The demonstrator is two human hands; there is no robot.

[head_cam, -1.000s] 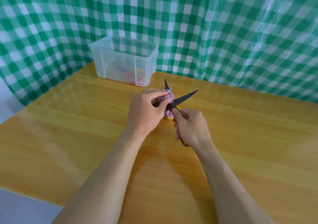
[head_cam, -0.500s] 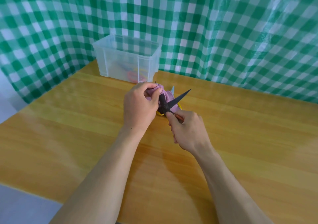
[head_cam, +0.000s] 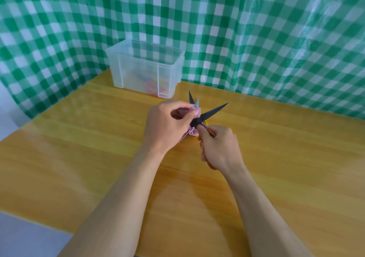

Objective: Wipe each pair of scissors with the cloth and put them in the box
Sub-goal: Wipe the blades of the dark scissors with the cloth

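Right hand (head_cam: pixel 219 148), centre frame: fingers curled round the scissors (head_cam: pixel 214 111) handle. Blades spread above it, one tip straight up, the other to upper right. Left hand (head_cam: pixel 167 126) just left of it, pinching the purple cloth (head_cam: pixel 192 134) against the upright blade near the pivot. Half a second ago the cloth covered that blade; now its tip is bare. Clear box (head_cam: pixel 138 73) upper centre, apart from the hands, red and yellow handles inside. Wooden table (head_cam: pixel 79 158) beneath.
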